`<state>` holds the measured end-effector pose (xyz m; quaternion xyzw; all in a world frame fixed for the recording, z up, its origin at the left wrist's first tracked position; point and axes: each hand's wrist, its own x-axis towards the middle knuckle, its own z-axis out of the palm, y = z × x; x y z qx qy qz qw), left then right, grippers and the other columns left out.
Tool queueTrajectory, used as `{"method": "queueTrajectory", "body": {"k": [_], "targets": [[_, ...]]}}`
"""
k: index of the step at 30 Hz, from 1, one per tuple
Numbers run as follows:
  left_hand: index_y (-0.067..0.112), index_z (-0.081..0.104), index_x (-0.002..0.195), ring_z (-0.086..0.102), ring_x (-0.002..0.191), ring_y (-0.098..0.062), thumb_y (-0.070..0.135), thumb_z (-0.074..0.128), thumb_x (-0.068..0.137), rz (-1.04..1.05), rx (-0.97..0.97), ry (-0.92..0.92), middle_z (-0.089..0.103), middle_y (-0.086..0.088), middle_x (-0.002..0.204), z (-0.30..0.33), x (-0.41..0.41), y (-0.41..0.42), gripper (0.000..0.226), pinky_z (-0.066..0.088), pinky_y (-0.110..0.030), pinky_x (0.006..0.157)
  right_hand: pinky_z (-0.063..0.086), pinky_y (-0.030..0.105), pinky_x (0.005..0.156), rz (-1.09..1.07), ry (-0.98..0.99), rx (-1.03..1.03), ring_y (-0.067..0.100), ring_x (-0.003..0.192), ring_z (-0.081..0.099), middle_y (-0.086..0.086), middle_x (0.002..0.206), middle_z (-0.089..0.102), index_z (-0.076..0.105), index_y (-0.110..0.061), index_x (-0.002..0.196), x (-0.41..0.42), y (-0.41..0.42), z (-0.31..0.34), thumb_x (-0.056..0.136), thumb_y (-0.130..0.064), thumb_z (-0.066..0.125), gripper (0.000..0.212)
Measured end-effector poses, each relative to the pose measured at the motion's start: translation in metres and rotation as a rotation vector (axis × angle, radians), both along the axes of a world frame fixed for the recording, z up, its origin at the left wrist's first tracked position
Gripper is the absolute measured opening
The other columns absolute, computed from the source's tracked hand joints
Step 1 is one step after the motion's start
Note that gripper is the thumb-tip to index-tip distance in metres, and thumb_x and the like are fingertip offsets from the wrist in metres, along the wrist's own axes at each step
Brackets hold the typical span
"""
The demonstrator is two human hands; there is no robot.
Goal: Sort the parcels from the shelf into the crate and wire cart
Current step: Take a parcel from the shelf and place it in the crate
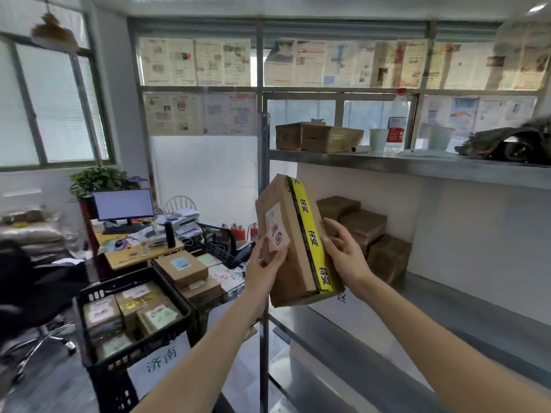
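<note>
Beside the shelf [417,166], a parcel [293,242] is gripped by the left hand [265,268] at 9 o'clock and the right hand [346,254] at 3 o'clock.

The brown cardboard parcel [293,242] carries a yellow tape band [310,234] edged in black and printed with black characters, plus a white label [277,228] with dark handwriting. At eight o'clock, the black crate [98,296] holds brown parcels with white and pale green labels. The shelf [417,166] is grey metal. A clear bottle [397,120] at one o'clock has a red cap and red label.
</note>
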<state>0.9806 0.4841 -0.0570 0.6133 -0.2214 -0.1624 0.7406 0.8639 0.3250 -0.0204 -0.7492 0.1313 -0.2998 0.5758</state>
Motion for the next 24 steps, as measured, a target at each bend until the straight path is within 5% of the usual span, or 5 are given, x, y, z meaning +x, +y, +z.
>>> {"method": "queueTrajectory", "body": {"k": [4, 10, 13, 19, 24], "targets": [[0.070, 0.051, 0.115, 0.062, 0.119, -0.020, 0.059, 0.090, 0.062, 0.098, 0.035, -0.055, 0.064, 0.007, 0.131, -0.007, 0.046, 0.022, 0.066, 0.056, -0.052, 0.097, 0.051, 0.051, 0.105, 0.010, 0.050, -0.094, 0.017, 0.119, 0.061, -0.004, 0.131, 0.062, 0.054, -0.042, 0.139, 0.053, 0.012, -0.001, 0.107, -0.029, 0.049, 0.036], [0.047, 0.047, 0.142, 0.059, 0.115, -0.013, 0.031, 0.091, 0.075, 0.224, 0.064, -0.105, 0.061, 0.016, 0.120, -0.013, 0.117, 0.062, 0.082, 0.054, -0.047, 0.099, 0.058, 0.034, 0.089, 0.193, 0.207, -0.077, 0.010, 0.114, 0.063, -0.009, 0.130, 0.062, 0.036, -0.048, 0.151, 0.133, 0.045, -0.005, 0.087, -0.062, 0.062, 0.071], [0.047, 0.044, 0.144, 0.060, 0.119, -0.019, 0.034, 0.092, 0.071, 0.281, 0.082, -0.113, 0.060, 0.011, 0.126, -0.018, 0.155, 0.084, 0.088, 0.054, -0.052, 0.099, 0.053, 0.016, 0.067, 0.241, 0.199, -0.050, -0.002, 0.097, 0.065, -0.018, 0.117, 0.062, 0.043, -0.050, 0.137, 0.171, 0.066, -0.004, 0.091, -0.049, 0.067, 0.052], [0.037, 0.047, 0.144, 0.062, 0.115, -0.020, 0.029, 0.089, 0.077, 0.340, 0.120, -0.136, 0.059, 0.006, 0.129, -0.031, 0.220, 0.148, 0.080, 0.058, -0.049, 0.094, 0.060, 0.028, 0.067, 0.306, 0.207, 0.063, 0.020, 0.111, 0.067, 0.006, 0.132, 0.062, 0.043, -0.045, 0.149, 0.255, 0.109, -0.022, 0.072, -0.052, 0.083, 0.087], [0.036, 0.044, 0.148, 0.060, 0.115, -0.020, 0.031, 0.081, 0.086, 0.395, 0.206, -0.103, 0.058, 0.001, 0.131, -0.048, 0.269, 0.212, 0.073, 0.056, -0.046, 0.094, 0.057, 0.024, 0.057, 0.338, 0.260, 0.106, 0.012, 0.096, 0.068, -0.002, 0.112, 0.067, 0.046, -0.040, 0.148, 0.320, 0.151, -0.042, 0.091, -0.038, 0.075, 0.064]]}}
